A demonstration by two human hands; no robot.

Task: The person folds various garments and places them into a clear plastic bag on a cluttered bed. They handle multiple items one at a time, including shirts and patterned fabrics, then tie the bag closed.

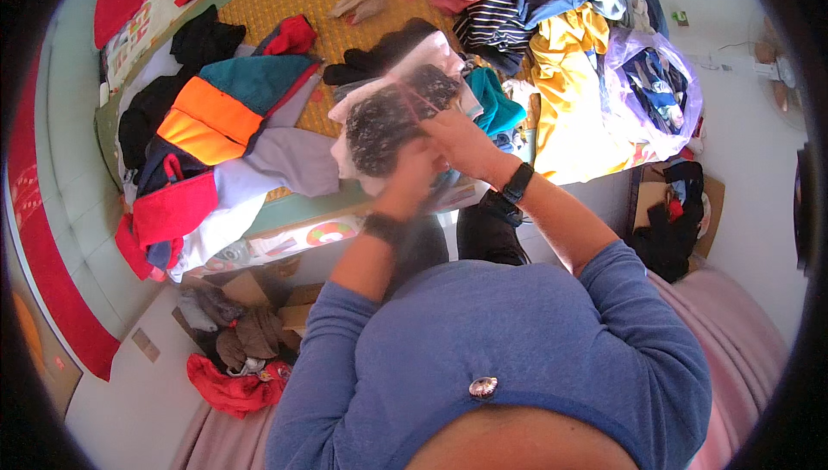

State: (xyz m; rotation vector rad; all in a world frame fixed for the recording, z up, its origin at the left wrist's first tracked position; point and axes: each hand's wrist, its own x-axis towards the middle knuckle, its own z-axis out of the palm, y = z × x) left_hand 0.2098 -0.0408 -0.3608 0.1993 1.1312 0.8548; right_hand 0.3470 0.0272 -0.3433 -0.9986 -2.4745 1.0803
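A dark garment with a pale, lace-like speckle [381, 124] lies over light pink fabric [430, 53] on the bed's woven mat. Thin pink straps [407, 98] run across it to my right hand [462, 143], whose fingers are closed on them. My left hand [414, 163] is close beside it, at the garment's near edge. Motion blurs the left fingers, so their grip is unclear. Black clothing [381, 49] lies just beyond the pink fabric, and a teal cloth [495, 104] is to the right of it.
An orange, teal and navy garment [220, 114] tops the left clothes pile. At right are a yellow garment [566, 82], a striped one [491, 24] and a purple plastic bag [689, 88] holding clothing. Below the bed, boxes [304, 308] and clothes [236, 383] sit at left.
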